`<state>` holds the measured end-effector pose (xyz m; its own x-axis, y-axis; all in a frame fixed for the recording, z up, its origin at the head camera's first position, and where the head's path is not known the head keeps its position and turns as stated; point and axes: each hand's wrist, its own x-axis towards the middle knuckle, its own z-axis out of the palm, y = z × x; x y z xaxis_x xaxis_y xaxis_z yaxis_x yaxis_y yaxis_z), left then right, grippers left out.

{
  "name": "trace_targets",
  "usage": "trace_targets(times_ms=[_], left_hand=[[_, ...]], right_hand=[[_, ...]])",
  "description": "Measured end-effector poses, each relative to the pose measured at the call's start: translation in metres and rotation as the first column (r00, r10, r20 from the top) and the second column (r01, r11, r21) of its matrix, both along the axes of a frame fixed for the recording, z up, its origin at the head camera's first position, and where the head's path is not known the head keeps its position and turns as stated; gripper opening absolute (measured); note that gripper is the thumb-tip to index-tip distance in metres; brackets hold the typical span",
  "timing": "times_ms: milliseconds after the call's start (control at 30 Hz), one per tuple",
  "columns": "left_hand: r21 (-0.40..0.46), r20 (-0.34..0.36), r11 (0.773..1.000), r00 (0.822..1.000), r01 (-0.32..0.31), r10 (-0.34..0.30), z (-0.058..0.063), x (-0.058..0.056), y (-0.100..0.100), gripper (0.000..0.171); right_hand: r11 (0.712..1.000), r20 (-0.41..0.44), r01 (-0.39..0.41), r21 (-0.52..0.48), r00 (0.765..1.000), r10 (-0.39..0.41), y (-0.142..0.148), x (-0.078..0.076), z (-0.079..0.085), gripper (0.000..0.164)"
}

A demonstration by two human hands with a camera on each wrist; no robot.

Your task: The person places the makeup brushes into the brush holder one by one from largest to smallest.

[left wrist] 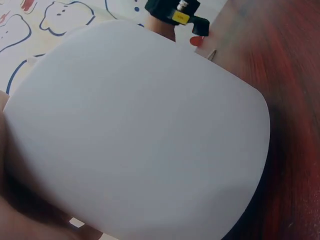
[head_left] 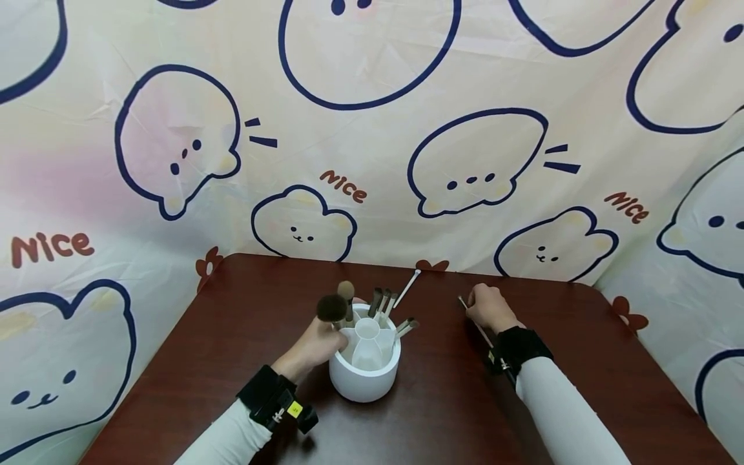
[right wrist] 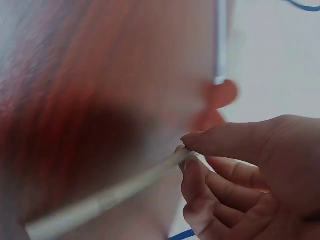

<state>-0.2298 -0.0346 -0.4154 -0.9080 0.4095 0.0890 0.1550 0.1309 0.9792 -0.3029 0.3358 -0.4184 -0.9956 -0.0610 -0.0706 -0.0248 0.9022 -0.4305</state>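
Observation:
My left hand grips the side of a white round brush holder, whose inside is split into compartments. In the left wrist view the holder's smooth wall hides most of the hand. A large dark fluffy makeup brush, a tan-headed brush and several slim brushes stand in it; others lean out over its right rim. Off to the right, above the table, my right hand pinches a slim makeup brush between thumb and fingertips. The brush slants back toward the wrist.
A thin white stick lies behind the holder, reaching toward the far edge of the dark brown table. A cartoon-printed cloth hangs close behind the table and along its sides.

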Motion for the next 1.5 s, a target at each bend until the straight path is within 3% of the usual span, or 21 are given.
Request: trace_targets(times_ms=[200,300,400,567,733,933,1033,1167,1333,1400,1500], left_hand=[[-0.026,0.011,0.998,0.999,-0.049,0.050,-0.008,-0.001,0.002,0.070],[-0.018,0.014,0.997,0.997,-0.073,0.073,-0.004,0.001,0.004,0.069],[0.000,-0.003,0.998,0.998,-0.061,0.061,0.009,0.005,0.005,0.071],[0.003,-0.012,1.000,1.000,-0.017,0.017,0.028,0.012,0.006,0.074],[0.003,-0.007,1.000,1.000,-0.014,0.014,0.032,0.014,0.005,0.073],[0.015,-0.008,1.000,1.000,-0.013,0.013,0.027,0.011,0.007,0.075],[0.014,0.004,0.999,0.999,-0.033,0.033,0.016,0.004,0.009,0.076],[0.007,0.006,0.998,0.998,-0.056,0.056,-0.001,-0.007,0.010,0.078],[0.005,0.000,0.998,0.998,-0.061,0.061,0.001,-0.007,0.010,0.078],[-0.003,0.011,0.998,0.998,-0.065,0.065,0.001,-0.007,0.010,0.078],[-0.008,0.030,0.998,0.997,-0.069,0.069,-0.004,-0.009,0.009,0.079]], right_hand=[[0.988,-0.171,-0.088,-0.123,0.983,0.066,-0.017,0.028,0.028,0.021],[0.976,-0.302,-0.134,-0.175,0.950,0.076,-0.032,0.047,0.045,0.013],[0.957,-0.409,-0.178,-0.231,0.910,0.070,-0.044,0.068,0.063,0.009],[0.904,-0.500,-0.245,-0.350,0.865,0.041,-0.052,0.102,0.082,0.008],[0.825,-0.499,-0.331,-0.457,0.864,0.070,-0.058,0.122,0.089,0.010],[0.778,-0.422,-0.374,-0.505,0.893,0.156,-0.076,0.131,0.082,0.012],[0.768,-0.393,-0.397,-0.503,0.896,0.205,-0.090,0.133,0.076,0.012],[0.770,-0.394,-0.446,-0.456,0.877,0.275,-0.111,0.137,0.077,0.013],[0.772,-0.404,-0.504,-0.387,0.846,0.349,-0.119,0.122,0.049,0.010],[0.773,-0.397,-0.511,-0.376,0.843,0.363,-0.117,0.115,0.036,0.010],[0.777,-0.363,-0.507,-0.374,0.850,0.381,-0.113,0.116,0.036,0.013]])
